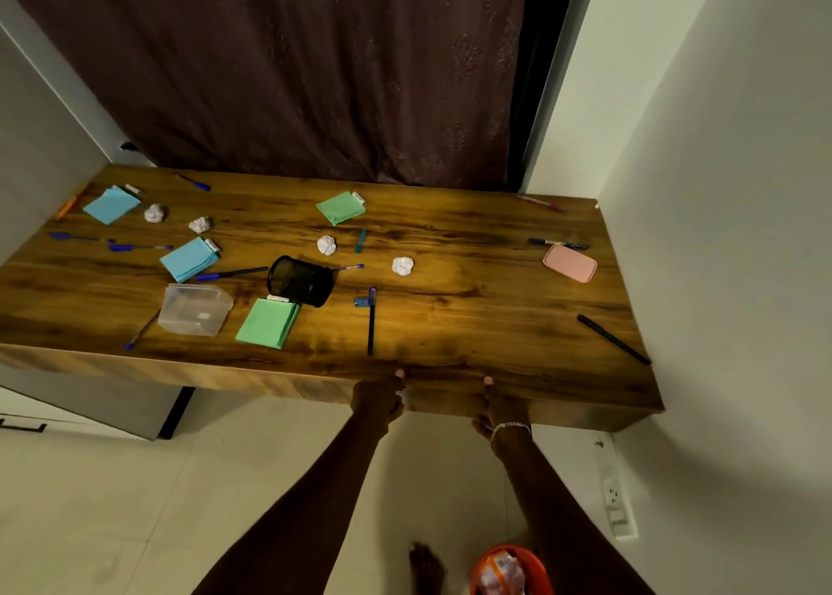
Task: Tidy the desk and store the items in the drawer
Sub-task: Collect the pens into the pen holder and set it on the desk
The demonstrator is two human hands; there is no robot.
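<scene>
Both hands hold the near edge of the desk [472, 333]. The left hand [377, 400] and the right hand [500, 407] each set a thumb on the desk top and curl the fingers under the front panel [445, 398], which is probably the drawer face. The fingertips are hidden beneath it. A bracelet [511, 428] circles the right wrist.

Directions below take the black mesh pen cup [299, 281], which lies on its side, as dial centre.

- Clear plastic box [196, 308]: 8 o'clock.
- Green pad [268, 323]: 7 o'clock, just beside the cup.
- Second green pad [341, 207]: 1 o'clock.
- Blue pad [189, 259]: 9 o'clock.
- Pink case [569, 262]: 3 o'clock, well apart.
- Black marker [613, 338]: 4 o'clock, near the right wall.

Crumpled paper balls [402, 266] and blue pens [139, 247] lie scattered between these items. The white labels on the pads are too small to read.

Surface: dark-grained wood. Room: a patterned brown curtain [270, 76] hangs at 12 o'clock behind the desk. The walls and tiled floor are pale. A wall socket [613, 495] and an orange bin [504, 549] sit low at 5 o'clock.
</scene>
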